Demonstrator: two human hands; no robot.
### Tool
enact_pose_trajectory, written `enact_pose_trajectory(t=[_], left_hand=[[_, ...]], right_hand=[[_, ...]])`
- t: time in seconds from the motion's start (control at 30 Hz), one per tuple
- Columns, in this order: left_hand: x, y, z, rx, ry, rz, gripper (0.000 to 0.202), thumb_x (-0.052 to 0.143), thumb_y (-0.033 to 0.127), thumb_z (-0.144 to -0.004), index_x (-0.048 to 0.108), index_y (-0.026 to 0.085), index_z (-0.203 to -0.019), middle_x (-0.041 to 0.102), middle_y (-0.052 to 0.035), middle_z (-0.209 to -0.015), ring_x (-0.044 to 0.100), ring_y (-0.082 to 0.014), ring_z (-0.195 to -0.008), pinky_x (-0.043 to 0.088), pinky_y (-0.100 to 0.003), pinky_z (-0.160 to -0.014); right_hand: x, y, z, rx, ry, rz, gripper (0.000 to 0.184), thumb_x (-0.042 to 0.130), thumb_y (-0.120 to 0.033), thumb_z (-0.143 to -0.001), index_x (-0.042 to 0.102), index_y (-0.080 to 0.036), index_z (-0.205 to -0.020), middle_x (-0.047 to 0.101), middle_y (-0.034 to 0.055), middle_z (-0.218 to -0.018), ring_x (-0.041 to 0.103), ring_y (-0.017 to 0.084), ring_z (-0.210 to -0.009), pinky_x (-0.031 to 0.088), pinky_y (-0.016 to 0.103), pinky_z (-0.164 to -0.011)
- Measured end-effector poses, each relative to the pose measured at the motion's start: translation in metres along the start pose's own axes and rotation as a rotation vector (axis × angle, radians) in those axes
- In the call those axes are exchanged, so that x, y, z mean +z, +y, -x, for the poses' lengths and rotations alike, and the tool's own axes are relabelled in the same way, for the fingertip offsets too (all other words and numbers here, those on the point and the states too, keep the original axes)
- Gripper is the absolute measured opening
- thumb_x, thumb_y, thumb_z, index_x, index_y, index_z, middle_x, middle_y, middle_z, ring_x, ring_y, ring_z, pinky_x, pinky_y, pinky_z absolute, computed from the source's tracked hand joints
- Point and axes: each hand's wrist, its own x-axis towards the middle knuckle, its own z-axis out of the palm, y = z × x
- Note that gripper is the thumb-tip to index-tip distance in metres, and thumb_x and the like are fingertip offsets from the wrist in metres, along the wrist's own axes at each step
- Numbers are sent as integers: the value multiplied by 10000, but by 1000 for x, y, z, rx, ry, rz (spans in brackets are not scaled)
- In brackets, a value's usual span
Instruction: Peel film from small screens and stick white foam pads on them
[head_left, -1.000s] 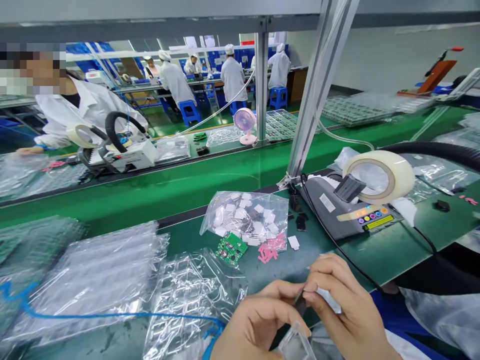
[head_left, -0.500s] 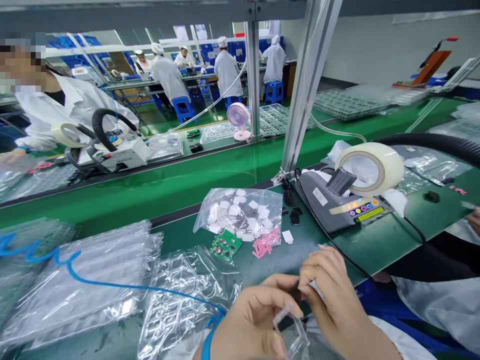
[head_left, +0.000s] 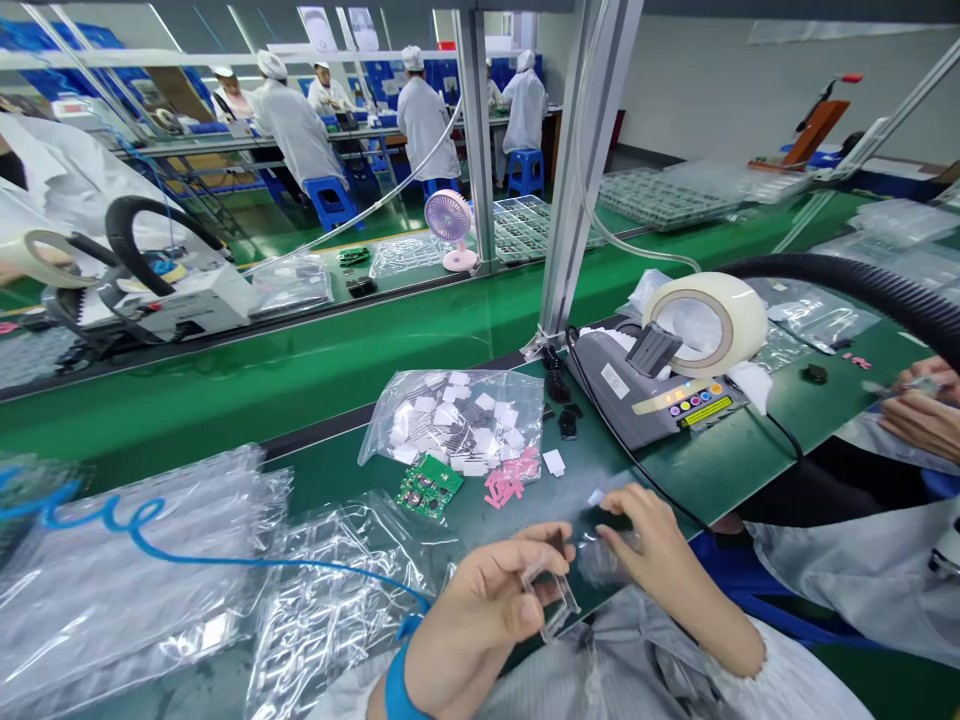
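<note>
My left hand [head_left: 499,590] wears a blue wrist strap [head_left: 409,665] and grips a small clear plastic case [head_left: 559,610]. A dark piece [head_left: 556,543] shows at its fingertips, against the case. To the right, my right hand [head_left: 649,535] is just above the bench, its thumb and fingers apart. By its fingertips lies a small white piece [head_left: 596,497]. Some clear plastic [head_left: 600,558], blurred, sits beneath the right thumb; whether the hand touches it I cannot tell.
Ahead are a bag of white cards [head_left: 450,420], green circuit boards [head_left: 429,485], pink strips [head_left: 514,475] and black parts [head_left: 568,422]. A grey machine [head_left: 630,400] with a tape roll [head_left: 705,325] stands right. Plastic trays [head_left: 150,560] lie left. A co-worker's hands [head_left: 926,405] are far right.
My hands were together at the plastic case and have moved apart. The right hand has opened beside a small white piece. The camera view has shifted right.
</note>
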Motion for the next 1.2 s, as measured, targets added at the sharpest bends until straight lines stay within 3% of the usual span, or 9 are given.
enact_pose_trajectory(t=[0.13, 0.2, 0.27, 0.47, 0.57, 0.7, 0.87, 1.03, 1.2], left_hand=[[6, 0, 1, 57, -90, -110, 332, 805, 360, -543, 723, 195, -819, 503, -74, -1145, 472, -252, -1097, 337, -369, -972], [8, 0, 1, 86, -139, -136, 331, 800, 350, -557, 718, 200, -840, 500, -66, -1100, 497, -235, -1041, 371, -363, -934], [8, -1, 1, 126, -172, -180, 328, 789, 355, -574, 710, 196, -850, 491, -67, -1082, 503, -229, -1009, 390, -368, -910], [3, 1, 3, 207, -72, -282, 342, 788, 359, -572, 702, 173, -846, 487, -105, -1183, 472, -274, -1087, 333, -425, -988], [1, 6, 4, 130, -143, -83, 339, 802, 366, -547, 715, 184, -819, 517, -102, -1246, 409, -308, -1215, 244, -445, -1058], [3, 8, 4, -18, -349, 236, 387, 815, 403, -507, 730, 169, -803, 620, -111, -1109, 496, -315, -1149, 310, -469, -1015], [7, -1, 1, 21, -447, 344, 393, 828, 415, -473, 740, 171, -769, 663, -106, -1034, 569, -272, -1054, 411, -406, -932], [11, 2, 6, 110, -435, 343, 362, 826, 410, -477, 748, 179, -745, 658, -85, -994, 589, -234, -1001, 465, -311, -838], [10, 7, 14, 133, -361, 199, 335, 824, 391, -488, 752, 206, -758, 590, -77, -1091, 568, -239, -1012, 444, -373, -898]], right_hand=[[-33, -44, -10, -333, -68, -77, 369, 609, -275, -774, 485, -207, -1116, 578, 72, -1047, 536, 219, -963, 446, 376, -822], [-43, -65, -15, -505, -34, -11, 326, 585, -202, -770, 529, -224, -1091, 594, 61, -1038, 539, 218, -933, 389, 436, -881], [-44, -78, -18, -567, 41, 82, 264, 516, -123, -781, 583, -233, -1012, 628, 44, -986, 546, 213, -918, 326, 483, -922], [-34, -74, -22, -550, 106, 100, 222, 537, -159, -836, 590, -218, -1043, 698, 20, -911, 591, 203, -898, 235, 521, -994], [-34, -65, -24, -445, 101, -207, 242, 627, -324, -819, 586, -243, -1043, 700, 26, -897, 615, 214, -855, 308, 521, -968], [-31, -66, -27, -326, 77, -794, 309, 596, -487, -804, 616, -295, -1045, 710, 28, -839, 631, 217, -810, 479, 455, -817], [-17, -77, -26, -293, 14, -1060, 323, 647, -485, -755, 634, -343, -1045, 714, -7, -823, 636, 179, -756, 503, 391, -796], [-18, -80, -25, -358, -7, -1028, 342, 636, -420, -795, 588, -346, -1126, 719, -13, -899, 648, 157, -775, 497, 373, -829], [-42, -88, -28, -410, 96, -744, 310, 592, -435, -827, 591, -274, -1092, 709, 51, -914, 658, 216, -810, 511, 438, -799]])
